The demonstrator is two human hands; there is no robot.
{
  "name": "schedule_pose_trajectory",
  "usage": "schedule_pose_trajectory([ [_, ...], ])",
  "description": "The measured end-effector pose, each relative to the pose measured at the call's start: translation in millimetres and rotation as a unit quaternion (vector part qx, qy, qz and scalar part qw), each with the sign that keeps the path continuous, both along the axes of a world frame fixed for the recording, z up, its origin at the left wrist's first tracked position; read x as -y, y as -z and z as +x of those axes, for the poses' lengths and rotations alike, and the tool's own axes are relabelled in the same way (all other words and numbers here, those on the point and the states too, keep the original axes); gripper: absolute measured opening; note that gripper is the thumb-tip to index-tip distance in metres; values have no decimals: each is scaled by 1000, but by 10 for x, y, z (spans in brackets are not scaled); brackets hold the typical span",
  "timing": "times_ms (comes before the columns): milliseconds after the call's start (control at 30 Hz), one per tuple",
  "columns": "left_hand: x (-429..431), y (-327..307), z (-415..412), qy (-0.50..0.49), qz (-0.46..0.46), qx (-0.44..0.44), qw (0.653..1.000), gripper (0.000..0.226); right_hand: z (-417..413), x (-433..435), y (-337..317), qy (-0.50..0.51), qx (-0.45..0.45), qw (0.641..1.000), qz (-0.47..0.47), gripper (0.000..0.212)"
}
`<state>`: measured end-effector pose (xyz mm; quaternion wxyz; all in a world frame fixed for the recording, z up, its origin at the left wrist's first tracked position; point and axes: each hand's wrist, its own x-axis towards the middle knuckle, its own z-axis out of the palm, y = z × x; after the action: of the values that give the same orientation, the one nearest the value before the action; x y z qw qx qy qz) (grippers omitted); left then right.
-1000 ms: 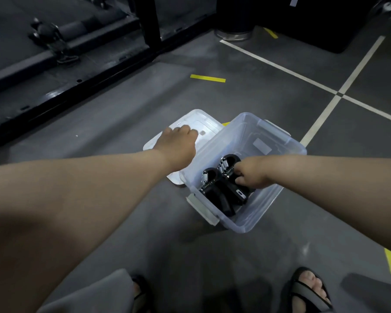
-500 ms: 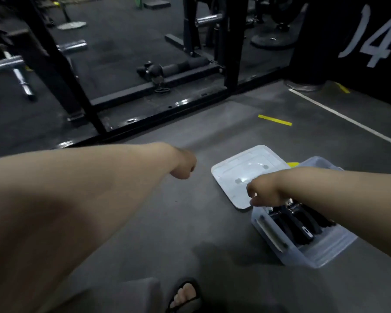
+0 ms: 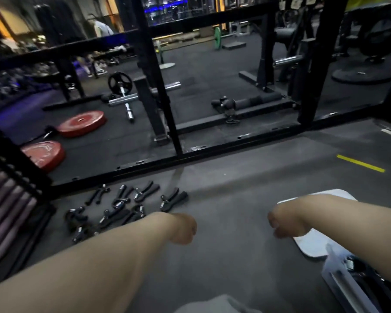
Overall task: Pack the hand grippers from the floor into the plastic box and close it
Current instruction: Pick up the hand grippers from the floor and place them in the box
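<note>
Two red plates (image 3: 81, 123): far left, behind the black rack (image 3: 156, 98).
Hand grippers (image 3: 122, 206): loose cluster on the floor (image 3: 235, 199), left; the left forearm covers the near ones.
Plastic box (image 3: 339, 283): near right corner, open, grippers inside; white lid (image 3: 312, 245) just beyond, partly under the right arm.
Change: half a second ago the cluster was out of view and the box sat nearer centre.
Left grip (image 3: 182, 229): beside the cluster, fingers loosely curled, holding nothing.
Right grip (image 3: 284, 222): over the lid's left edge, loosely curled, empty.
</note>
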<state>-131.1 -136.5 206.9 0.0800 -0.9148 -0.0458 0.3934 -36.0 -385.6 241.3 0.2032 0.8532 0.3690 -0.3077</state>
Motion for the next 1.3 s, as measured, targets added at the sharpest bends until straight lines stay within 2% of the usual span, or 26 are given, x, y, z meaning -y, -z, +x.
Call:
schedule_pose_trajectory([
  [100, -65, -119, -142, -24, 1, 19, 1000, 40, -39, -212, -1, -7, -4, 999, 34, 41],
  [300, -182, -275, -420, -89, -11, 42, 995, 42, -182, -625, -25, -52, -1, 998, 38, 44],
  [433, -315, -481, -688, -89, -8, 36, 995, 39, -293, -876, -107, -89, 2, 995, 53, 46],
  [533, -609, -570, -842, -94, 10, 27, 995, 25, -367, -1008, -143, -105, -5, 993, 58, 45],
  [633, -910, -650, -986, -121, 1, 76, 990, 16, -463, -1108, -70, -120, -9, 992, 45, 44],
  [733, -1216, -649, -1232, -132, -22, 121, 984, 26, -545, -1279, 66, -150, 2, 989, -19, 44],
  [867, -1833, -255, -1887, -191, -43, 69, 978, 23, -713, -1702, 168, -175, 12, 984, -33, 45],
  [967, -2349, -67, -2385, -227, -42, 55, 971, 29, -942, -2098, 169, -197, 12, 980, -29, 42],
  [1133, -2835, -327, -2961, -272, -32, 86, 958, 33, -1506, -2872, -85, -249, 26, 966, -63, 43],
  [1200, -3014, -526, -3115, -293, -24, 89, 952, 34, -1652, -3315, -250, -284, 45, 957, -35, 40],
  [1300, -3344, -779, -3221, -309, 1, 65, 949, 31, -1777, -3875, -427, -284, 45, 956, 60, 38],
])
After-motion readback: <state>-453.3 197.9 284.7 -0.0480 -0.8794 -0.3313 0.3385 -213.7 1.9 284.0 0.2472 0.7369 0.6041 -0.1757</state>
